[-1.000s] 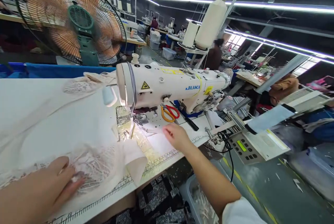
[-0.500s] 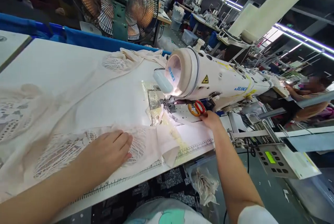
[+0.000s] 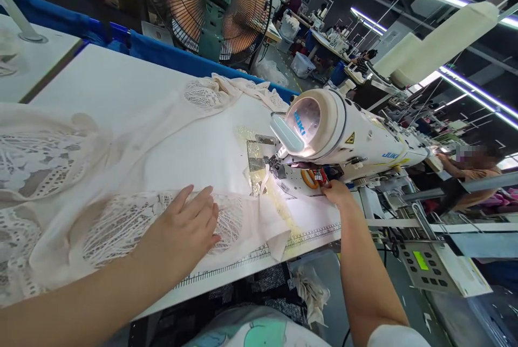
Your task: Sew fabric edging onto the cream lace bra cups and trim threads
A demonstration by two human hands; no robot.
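Observation:
My left hand point(image 3: 188, 228) lies flat, fingers spread, on a cream lace fabric point(image 3: 117, 217) spread over the white sewing table point(image 3: 121, 88). The fabric's folded end point(image 3: 267, 223) runs toward the needle area point(image 3: 269, 166) of a white JUKI sewing machine point(image 3: 356, 139). My right hand point(image 3: 336, 194) reaches under the machine's arm. Its fingers curl onto the orange and red handles of a pair of scissors point(image 3: 313, 177) lying on the machine bed.
A green standing fan point(image 3: 218, 1) spins behind the table, beyond a blue bin edge point(image 3: 162, 55). A control panel point(image 3: 429, 269) hangs at the right. Thread cones point(image 3: 441, 39) stand above the machine. Another person point(image 3: 469, 166) works at the far right. Fabric scraps point(image 3: 311, 293) sit below the table.
The view swung left and down. My left hand slid right along the lace. My right hand moved from the table's front edge up to the scissors under the machine arm.

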